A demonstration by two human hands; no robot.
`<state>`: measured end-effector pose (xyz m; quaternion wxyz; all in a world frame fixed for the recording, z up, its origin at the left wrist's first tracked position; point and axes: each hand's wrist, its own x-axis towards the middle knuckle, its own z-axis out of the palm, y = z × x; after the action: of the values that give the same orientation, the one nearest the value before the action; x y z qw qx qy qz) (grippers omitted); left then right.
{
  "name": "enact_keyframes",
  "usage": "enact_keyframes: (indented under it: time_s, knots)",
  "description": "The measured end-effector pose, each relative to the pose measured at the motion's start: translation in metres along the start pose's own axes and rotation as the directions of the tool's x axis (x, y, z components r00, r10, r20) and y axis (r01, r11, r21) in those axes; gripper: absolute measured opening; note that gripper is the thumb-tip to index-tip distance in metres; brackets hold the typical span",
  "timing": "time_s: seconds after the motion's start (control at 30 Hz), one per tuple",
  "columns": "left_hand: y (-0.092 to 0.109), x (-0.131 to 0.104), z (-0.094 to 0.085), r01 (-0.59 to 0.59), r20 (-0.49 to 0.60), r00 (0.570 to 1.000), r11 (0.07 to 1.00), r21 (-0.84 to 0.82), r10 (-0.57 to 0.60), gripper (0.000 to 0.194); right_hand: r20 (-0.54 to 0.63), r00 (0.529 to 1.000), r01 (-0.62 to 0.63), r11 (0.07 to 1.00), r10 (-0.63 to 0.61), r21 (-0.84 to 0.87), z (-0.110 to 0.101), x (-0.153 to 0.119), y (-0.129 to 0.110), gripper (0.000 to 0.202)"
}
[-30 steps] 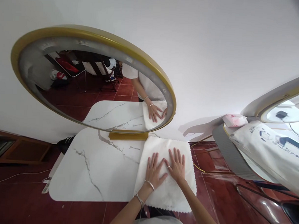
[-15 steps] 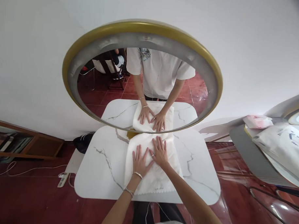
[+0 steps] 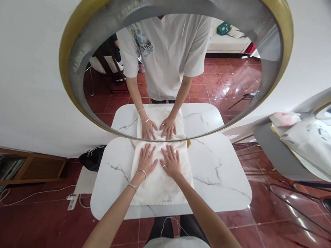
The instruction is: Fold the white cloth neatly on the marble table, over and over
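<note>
A white cloth [image 3: 160, 187] with a scalloped near edge lies flat on the white marble-patterned table [image 3: 219, 198]. My left hand [image 3: 146, 161] rests palm down on the cloth's far left part, fingers spread. On its far right part my right hand [image 3: 171, 162] lies flat too, with a ring on one finger and the fingers apart. Neither hand grips the cloth. Beyond my fingertips stands a large oval mirror [image 3: 167, 77] in a gold and grey frame, which reflects both hands and the cloth. Its lower rim covers the cloth's far end.
To the right, a second table [image 3: 267, 153] bears a white bag [image 3: 311, 138] and a pink-and-white packet [image 3: 285, 119]. A black bag [image 3: 92, 157] and a power strip [image 3: 72, 202] are at the left. A wooden shelf [image 3: 44, 168] stands further left, against the wall.
My hands have moved apart and now lie side by side on the cloth; the right hand has come nearer me. My view has shifted, and the mirror looms larger.
</note>
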<state>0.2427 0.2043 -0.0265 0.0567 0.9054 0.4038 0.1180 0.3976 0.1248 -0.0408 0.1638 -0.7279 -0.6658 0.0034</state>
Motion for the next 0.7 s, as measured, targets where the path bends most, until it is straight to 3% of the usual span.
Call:
enact_keyframes:
  time_s: [0.1, 0.23, 0.3, 0.37, 0.47, 0.53, 0.7]
  knots:
    - [0.041, 0.012, 0.013, -0.03, 0.023, 0.999, 0.999, -0.042, 0.031, 0.067, 0.008, 0.994, -0.105, 0.992, 0.106, -0.074, -0.015, -0.023, 0.037, 0.057]
    - [0.111, 0.006, 0.028, -0.057, 0.006, 0.998, 0.991, -0.125, 0.058, 0.065, -0.023, 0.978, -0.209, 0.966, 0.208, -0.152, -0.037, -0.074, 0.081, 0.058]
    - [0.136, 0.001, 0.032, -0.077, 0.0, 0.997, 0.984, -0.159, 0.078, 0.066, -0.064, 0.967, -0.253, 0.954, 0.245, -0.164, -0.046, -0.107, 0.09, 0.059]
    - [0.148, -0.002, 0.034, -0.077, -0.007, 0.997, 0.98, -0.182, 0.077, 0.068, -0.081, 0.964, -0.265, 0.95, 0.255, -0.163, -0.052, -0.139, 0.088, 0.061]
    - [0.145, -0.011, 0.034, -0.076, -0.015, 0.997, 0.979, -0.19, 0.075, 0.064, -0.042, 0.975, -0.222, 0.962, 0.219, -0.16, -0.055, -0.169, 0.073, 0.068]
    - [0.131, -0.026, 0.03, -0.084, -0.024, 0.996, 0.981, -0.173, 0.081, 0.058, -0.024, 0.979, -0.205, 0.966, 0.204, -0.159, -0.055, -0.172, 0.059, 0.073]
    - [0.067, -0.096, 0.002, -0.046, -0.032, 0.998, 0.997, -0.056, 0.045, 0.062, 0.028, 0.994, -0.1, 0.988, 0.103, -0.116, -0.045, -0.142, 0.013, 0.075]
